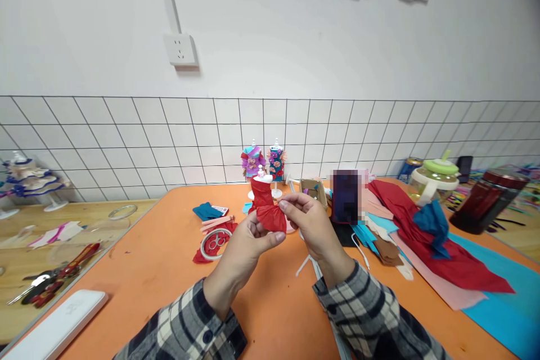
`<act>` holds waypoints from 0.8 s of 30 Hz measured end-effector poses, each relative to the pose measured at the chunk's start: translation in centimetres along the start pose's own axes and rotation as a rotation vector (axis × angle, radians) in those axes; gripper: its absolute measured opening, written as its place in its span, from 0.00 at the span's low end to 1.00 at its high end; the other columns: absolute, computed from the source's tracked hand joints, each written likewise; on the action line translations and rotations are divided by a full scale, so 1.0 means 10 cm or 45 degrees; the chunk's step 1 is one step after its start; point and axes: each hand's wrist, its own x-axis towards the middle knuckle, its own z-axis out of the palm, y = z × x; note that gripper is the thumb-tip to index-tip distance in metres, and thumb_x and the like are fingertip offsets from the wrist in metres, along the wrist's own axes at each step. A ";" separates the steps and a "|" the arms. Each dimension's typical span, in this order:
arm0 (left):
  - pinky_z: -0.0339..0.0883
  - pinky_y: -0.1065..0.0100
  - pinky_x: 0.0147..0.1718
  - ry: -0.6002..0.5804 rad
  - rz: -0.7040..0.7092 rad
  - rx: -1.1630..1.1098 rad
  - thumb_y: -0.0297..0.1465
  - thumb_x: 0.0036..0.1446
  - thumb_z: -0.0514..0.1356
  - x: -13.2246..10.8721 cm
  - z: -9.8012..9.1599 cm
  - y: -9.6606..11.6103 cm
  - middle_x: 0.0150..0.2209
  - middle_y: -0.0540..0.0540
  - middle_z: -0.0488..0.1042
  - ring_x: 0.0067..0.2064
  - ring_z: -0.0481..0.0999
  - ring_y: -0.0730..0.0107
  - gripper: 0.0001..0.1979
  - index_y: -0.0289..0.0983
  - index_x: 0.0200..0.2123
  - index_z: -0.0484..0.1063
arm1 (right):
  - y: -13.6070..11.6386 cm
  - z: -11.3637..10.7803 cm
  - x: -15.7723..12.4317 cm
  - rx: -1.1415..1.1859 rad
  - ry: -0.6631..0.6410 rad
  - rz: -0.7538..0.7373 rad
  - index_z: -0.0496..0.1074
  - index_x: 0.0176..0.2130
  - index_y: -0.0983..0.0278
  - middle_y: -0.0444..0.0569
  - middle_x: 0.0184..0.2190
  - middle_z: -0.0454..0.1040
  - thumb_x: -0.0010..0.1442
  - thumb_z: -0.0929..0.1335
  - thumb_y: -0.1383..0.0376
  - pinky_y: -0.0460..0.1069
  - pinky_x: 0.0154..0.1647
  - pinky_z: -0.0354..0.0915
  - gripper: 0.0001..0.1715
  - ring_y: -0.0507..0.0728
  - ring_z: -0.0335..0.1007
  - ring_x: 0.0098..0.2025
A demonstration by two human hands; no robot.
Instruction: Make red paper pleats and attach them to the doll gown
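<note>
Red dress (pixel 263 196) on a mannequin (pixel 261 178), frame center. Right hand (pixel 310 224): thumb and index pinching the skirt (pixel 271 218) at its right edge. Left hand (pixel 252 243): wrapped at the skirt's lower left, fingers curled in, thumb along the hem; some fingertips hidden. White ring (pixel 203 246) left of center, phone (pixel 345 197) right of center.

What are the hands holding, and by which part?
A red-dressed mini mannequin: left hand holding its skirt's lower edge, right hand pinching the skirt's right side.
</note>
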 end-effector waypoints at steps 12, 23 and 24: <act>0.64 0.66 0.41 0.215 0.115 0.167 0.39 0.50 0.68 0.02 -0.11 0.00 0.35 0.47 0.77 0.39 0.73 0.65 0.12 0.37 0.34 0.76 | -0.07 -0.14 0.06 -0.148 -0.083 -0.071 0.78 0.31 0.61 0.47 0.31 0.78 0.46 0.76 0.57 0.52 0.40 0.68 0.13 0.56 0.73 0.36; 0.67 0.60 0.44 0.351 0.145 0.572 0.42 0.49 0.67 0.20 -0.61 0.46 0.46 0.41 0.78 0.50 0.74 0.53 0.19 0.39 0.43 0.77 | -0.08 -0.25 0.10 -0.192 -0.180 0.103 0.64 0.31 0.61 0.42 0.22 0.73 0.43 0.78 0.56 0.45 0.24 0.59 0.24 0.52 0.69 0.25; 0.66 0.59 0.46 0.342 0.156 0.624 0.42 0.49 0.67 0.24 -0.69 0.49 0.52 0.40 0.75 0.55 0.71 0.50 0.25 0.41 0.50 0.74 | -0.02 -0.23 0.12 -0.221 -0.220 0.121 0.63 0.29 0.61 0.41 0.22 0.72 0.43 0.78 0.55 0.46 0.25 0.59 0.24 0.52 0.68 0.25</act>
